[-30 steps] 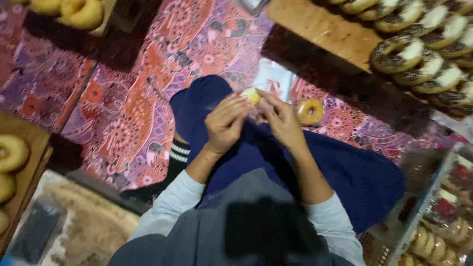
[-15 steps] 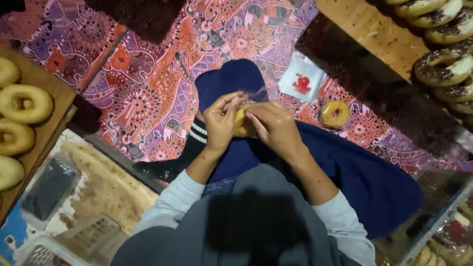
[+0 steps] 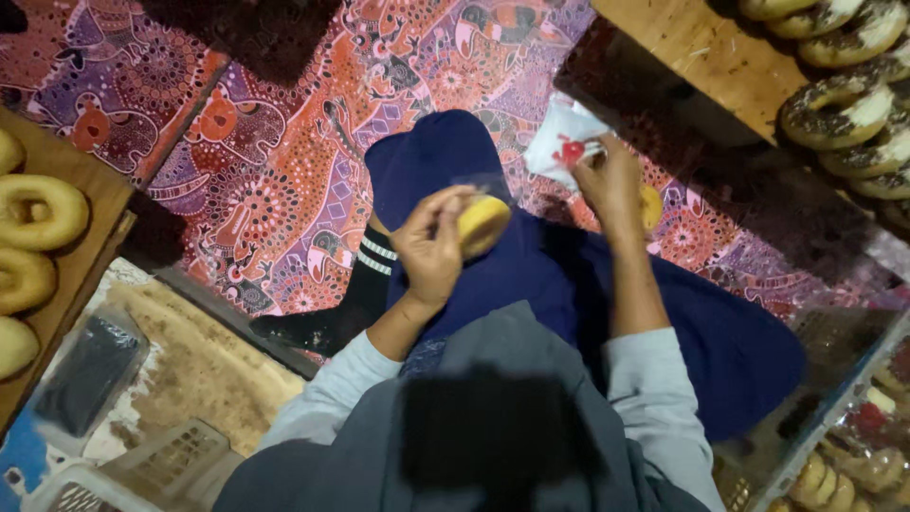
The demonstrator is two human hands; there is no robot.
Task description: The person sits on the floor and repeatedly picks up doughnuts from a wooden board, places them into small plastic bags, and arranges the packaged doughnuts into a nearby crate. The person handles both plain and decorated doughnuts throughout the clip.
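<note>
Doughnut (image 3: pixel 482 224) gripped in left hand (image 3: pixel 431 248) fingers, right hand (image 3: pixel 611 185) fingers pinching white bag (image 3: pixel 567 144), wrap barely visible

Dim, warm light; soft motion blur

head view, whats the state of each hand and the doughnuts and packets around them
left hand: closed around a wrapped doughnut
right hand: reaching to the white packets, touching them
doughnut on the mat: partly hidden behind the right hand
plain doughnuts: on the left wooden board
iced doughnuts: rowed on the right board
</note>
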